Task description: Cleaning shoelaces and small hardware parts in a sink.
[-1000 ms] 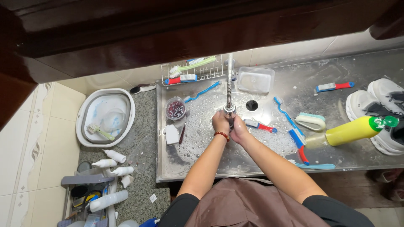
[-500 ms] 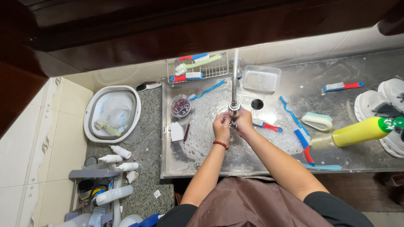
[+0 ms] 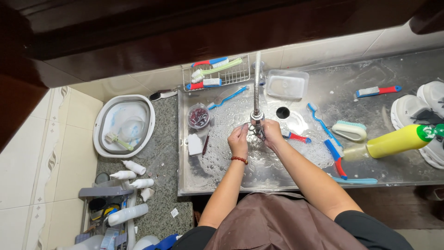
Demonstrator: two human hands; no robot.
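Note:
Both my hands are under the head of a flexible metal tap (image 3: 255,115) over a wet, soapy steel sink (image 3: 277,183). My left hand (image 3: 239,139), with a red bead bracelet (image 3: 239,159) on the wrist, has its fingers bent toward the water. My right hand (image 3: 272,132) faces it, fingertips close to the tap head. Something small and dark shows between the fingertips; I cannot make out what it is. A red-handled brush (image 3: 296,137) lies just right of my right hand.
Around the drain hole (image 3: 282,112): clear plastic box (image 3: 286,84), blue brushes (image 3: 334,153), a green scrub brush (image 3: 350,130), a yellow bottle (image 3: 400,140), white shoes (image 3: 418,113), a small cup (image 3: 199,115), a wire rack of brushes (image 3: 215,74). A grey basin (image 3: 124,125) and white bottles (image 3: 132,173) stand on the left.
My hands stay under the tap and have drawn slightly apart, fingertips now working at the tap head. The view has shifted a little.

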